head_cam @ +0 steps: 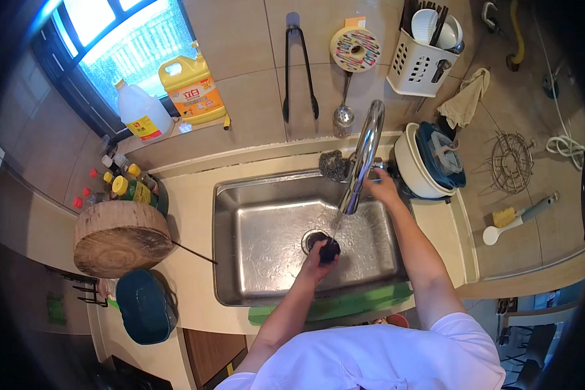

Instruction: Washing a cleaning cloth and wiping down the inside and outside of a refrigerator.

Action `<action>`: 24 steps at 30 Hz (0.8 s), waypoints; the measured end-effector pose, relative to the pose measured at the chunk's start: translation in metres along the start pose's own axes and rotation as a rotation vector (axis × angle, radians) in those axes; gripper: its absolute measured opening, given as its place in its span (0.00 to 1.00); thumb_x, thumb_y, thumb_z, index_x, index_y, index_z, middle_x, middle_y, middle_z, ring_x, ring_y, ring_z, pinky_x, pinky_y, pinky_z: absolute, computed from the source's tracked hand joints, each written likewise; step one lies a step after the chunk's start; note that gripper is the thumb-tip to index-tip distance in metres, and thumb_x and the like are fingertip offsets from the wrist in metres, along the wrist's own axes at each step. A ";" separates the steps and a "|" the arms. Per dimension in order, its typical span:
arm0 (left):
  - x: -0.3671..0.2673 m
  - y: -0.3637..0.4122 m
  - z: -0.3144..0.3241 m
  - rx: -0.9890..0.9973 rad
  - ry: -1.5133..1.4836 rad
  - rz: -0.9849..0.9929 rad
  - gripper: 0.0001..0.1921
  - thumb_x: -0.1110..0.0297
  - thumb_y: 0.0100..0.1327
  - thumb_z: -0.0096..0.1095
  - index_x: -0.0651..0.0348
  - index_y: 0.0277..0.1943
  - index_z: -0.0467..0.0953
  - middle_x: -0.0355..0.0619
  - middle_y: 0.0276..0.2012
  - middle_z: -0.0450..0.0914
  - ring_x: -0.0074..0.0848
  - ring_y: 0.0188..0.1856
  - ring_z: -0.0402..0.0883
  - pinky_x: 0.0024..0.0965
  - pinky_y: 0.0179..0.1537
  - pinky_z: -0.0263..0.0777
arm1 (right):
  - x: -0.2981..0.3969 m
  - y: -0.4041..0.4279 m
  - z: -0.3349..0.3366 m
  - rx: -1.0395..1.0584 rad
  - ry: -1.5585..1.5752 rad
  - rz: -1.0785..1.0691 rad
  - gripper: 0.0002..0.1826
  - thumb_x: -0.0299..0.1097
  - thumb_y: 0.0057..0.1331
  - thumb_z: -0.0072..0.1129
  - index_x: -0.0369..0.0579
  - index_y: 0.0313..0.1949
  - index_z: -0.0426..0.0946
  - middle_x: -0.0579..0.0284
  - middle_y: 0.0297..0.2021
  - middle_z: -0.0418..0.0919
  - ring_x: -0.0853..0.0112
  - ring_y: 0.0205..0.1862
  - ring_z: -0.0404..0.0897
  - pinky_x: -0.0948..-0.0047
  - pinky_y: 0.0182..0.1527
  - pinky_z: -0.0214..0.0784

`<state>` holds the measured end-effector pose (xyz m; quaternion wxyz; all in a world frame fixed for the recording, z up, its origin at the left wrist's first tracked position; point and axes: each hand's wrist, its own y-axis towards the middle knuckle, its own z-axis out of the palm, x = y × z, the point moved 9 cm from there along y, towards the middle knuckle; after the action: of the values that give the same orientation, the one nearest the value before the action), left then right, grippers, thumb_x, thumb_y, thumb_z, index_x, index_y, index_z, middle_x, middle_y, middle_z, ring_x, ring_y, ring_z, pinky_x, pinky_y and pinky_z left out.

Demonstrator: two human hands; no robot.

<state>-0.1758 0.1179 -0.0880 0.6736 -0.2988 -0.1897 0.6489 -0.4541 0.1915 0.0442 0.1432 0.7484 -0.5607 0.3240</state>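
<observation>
In the stainless steel sink point(278, 243), my left hand point(316, 263) holds a dark, rounded object point(330, 251), too dark to name exactly. It is over the drain point(310, 237), and a thin stream of water falls onto it from the chrome faucet point(365, 156). My right hand point(384, 189) reaches to the sink's back right corner, its fingertips at the faucet's handle point(378, 163). The spout is close beside those fingers, and I cannot tell whether they grip the handle. A steel wool scrubber point(332, 165) sits behind the sink, left of the faucet base.
White and blue basins point(421, 163) stand stacked at the right. A thick wooden chopping block point(122, 239), bottles point(131, 187) and a dark teal basin point(145, 307) are on the left. Black tongs point(300, 73) and a utensil holder point(421, 63) hang on the wall. Green material point(331, 304) lines the front edge.
</observation>
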 end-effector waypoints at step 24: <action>-0.123 -0.125 0.062 -0.348 1.972 0.665 0.25 0.64 0.51 0.69 0.63 0.49 0.67 0.49 0.32 0.78 0.38 0.35 0.79 0.38 0.34 0.74 | 0.170 -0.142 0.166 0.530 0.613 -0.449 0.10 0.31 0.51 0.65 0.46 0.34 0.80 0.66 0.29 0.79 0.77 0.33 0.77 0.77 0.39 0.70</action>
<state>-0.1311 0.0090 0.0564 0.2656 -0.8236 0.4428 0.2347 -0.2409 0.0155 0.0507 0.1729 0.7317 -0.2145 0.6235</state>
